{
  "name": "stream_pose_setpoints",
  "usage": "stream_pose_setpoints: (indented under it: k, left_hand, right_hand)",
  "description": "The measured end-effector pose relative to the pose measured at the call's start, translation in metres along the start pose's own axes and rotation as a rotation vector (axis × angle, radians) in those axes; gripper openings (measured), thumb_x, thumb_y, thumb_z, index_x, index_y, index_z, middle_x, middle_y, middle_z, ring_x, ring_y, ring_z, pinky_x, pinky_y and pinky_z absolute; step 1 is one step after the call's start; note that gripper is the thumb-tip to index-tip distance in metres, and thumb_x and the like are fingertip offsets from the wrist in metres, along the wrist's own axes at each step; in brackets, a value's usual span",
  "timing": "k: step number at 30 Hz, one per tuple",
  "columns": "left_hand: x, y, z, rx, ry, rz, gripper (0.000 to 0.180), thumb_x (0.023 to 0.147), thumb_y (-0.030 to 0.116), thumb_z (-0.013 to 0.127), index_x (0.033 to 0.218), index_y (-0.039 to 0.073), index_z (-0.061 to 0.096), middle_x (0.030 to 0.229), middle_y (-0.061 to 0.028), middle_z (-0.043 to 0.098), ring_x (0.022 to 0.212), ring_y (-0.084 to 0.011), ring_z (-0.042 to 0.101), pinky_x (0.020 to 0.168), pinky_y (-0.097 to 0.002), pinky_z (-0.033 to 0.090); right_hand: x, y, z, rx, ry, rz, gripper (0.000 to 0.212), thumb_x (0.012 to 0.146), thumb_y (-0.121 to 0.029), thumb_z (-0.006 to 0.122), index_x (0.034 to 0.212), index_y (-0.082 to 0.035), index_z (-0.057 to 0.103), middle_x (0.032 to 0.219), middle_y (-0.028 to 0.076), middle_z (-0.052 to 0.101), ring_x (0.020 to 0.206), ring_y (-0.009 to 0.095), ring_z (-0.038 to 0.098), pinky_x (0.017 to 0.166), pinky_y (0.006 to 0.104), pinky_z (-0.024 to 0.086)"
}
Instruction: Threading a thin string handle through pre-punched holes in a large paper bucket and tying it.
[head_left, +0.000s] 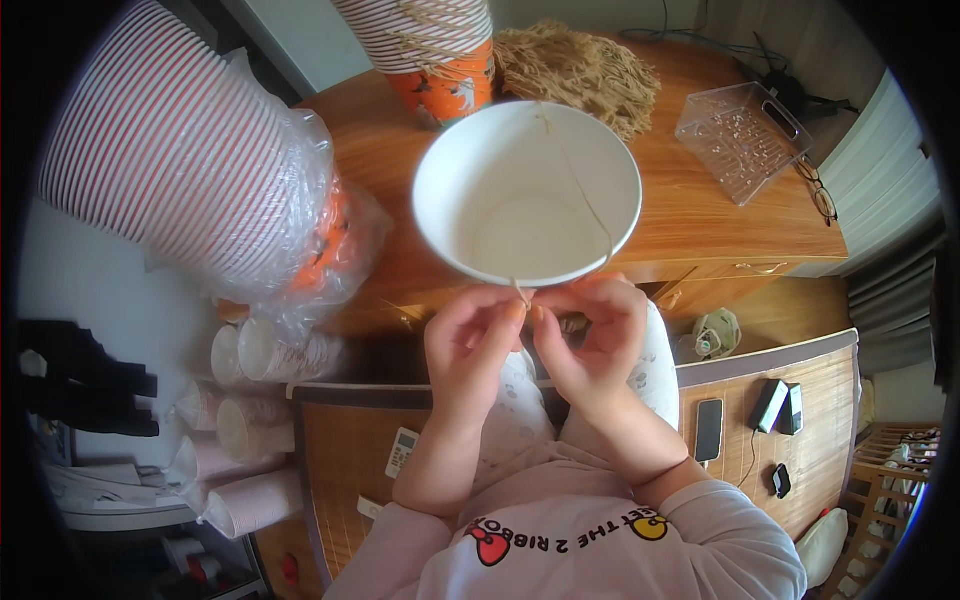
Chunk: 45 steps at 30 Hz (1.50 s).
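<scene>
left hand (470, 345) and right hand (597, 340) are both pinching the string (523, 294) by the white bucket (528, 200), so i'd pull evenly, gently, to avoid bending it.

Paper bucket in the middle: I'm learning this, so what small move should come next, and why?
Probably draw the tan cord snug: the left hand and right hand pinch it at the near rim of the paper bucket, and it also reaches the far rim.
</scene>
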<state>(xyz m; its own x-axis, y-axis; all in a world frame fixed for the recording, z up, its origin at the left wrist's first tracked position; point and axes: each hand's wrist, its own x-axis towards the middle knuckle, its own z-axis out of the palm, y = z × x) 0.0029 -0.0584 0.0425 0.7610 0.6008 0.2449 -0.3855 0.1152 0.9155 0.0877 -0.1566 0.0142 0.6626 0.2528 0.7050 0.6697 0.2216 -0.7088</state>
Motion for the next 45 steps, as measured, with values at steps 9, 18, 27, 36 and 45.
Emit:
stream_pose_setpoints:
  k: [9,18,27,36,45]
  left_hand:
    - [0.005,0.000,-0.001,0.056,-0.026,0.030,0.012,0.091,0.002,0.066,0.102,-0.004,0.066,0.092,-0.0043,0.069,0.073,-0.0035,0.055,0.066,-0.0176,0.044]
    - [0.007,0.005,-0.003,-0.009,0.046,0.025,0.011,0.090,0.004,0.069,0.097,-0.004,0.067,0.083,-0.0026,0.067,0.068,-0.0036,0.055,0.061,-0.0173,0.041]
    - [0.000,0.005,-0.016,-0.010,-0.079,-0.022,0.013,0.087,0.004,0.071,0.098,-0.004,0.070,0.080,-0.0016,0.067,0.066,-0.0027,0.053,0.059,-0.0181,0.040]
    - [0.000,0.013,-0.010,0.129,-0.028,-0.123,0.015,0.087,0.005,0.072,0.099,-0.003,0.072,0.076,0.0011,0.066,0.066,-0.0026,0.054,0.058,-0.0179,0.040]
    - [0.016,0.023,0.001,0.170,0.009,-0.077,0.010,0.088,0.009,0.072,0.091,-0.001,0.072,0.075,0.0022,0.065,0.064,-0.0030,0.051,0.055,-0.0188,0.036]
  right_hand:
    - [-0.002,0.000,0.006,0.004,0.084,-0.012,0.041,0.068,0.002,0.079,0.102,-0.009,0.058,0.087,-0.004,0.069,0.077,0.016,0.055,0.079,0.0298,0.035]
    - [0.008,0.004,-0.009,0.034,-0.126,-0.137,0.044,0.069,0.000,0.079,0.106,-0.012,0.060,0.089,-0.004,0.069,0.074,0.015,0.055,0.078,0.0307,0.035]
    - [0.014,-0.005,-0.017,-0.059,-0.210,-0.213,0.051,0.071,-0.005,0.080,0.117,-0.012,0.059,0.098,-0.006,0.070,0.082,0.015,0.054,0.082,0.0328,0.033]
    - [0.013,-0.002,-0.022,-0.089,-0.190,-0.306,0.048,0.068,0.000,0.079,0.112,-0.014,0.064,0.089,-0.008,0.064,0.078,0.015,0.052,0.078,0.0321,0.033]
    - [0.025,-0.007,-0.038,0.002,-0.376,-0.476,0.047,0.067,-0.004,0.072,0.112,-0.016,0.067,0.090,-0.007,0.064,0.081,0.017,0.053,0.079,0.0332,0.036]
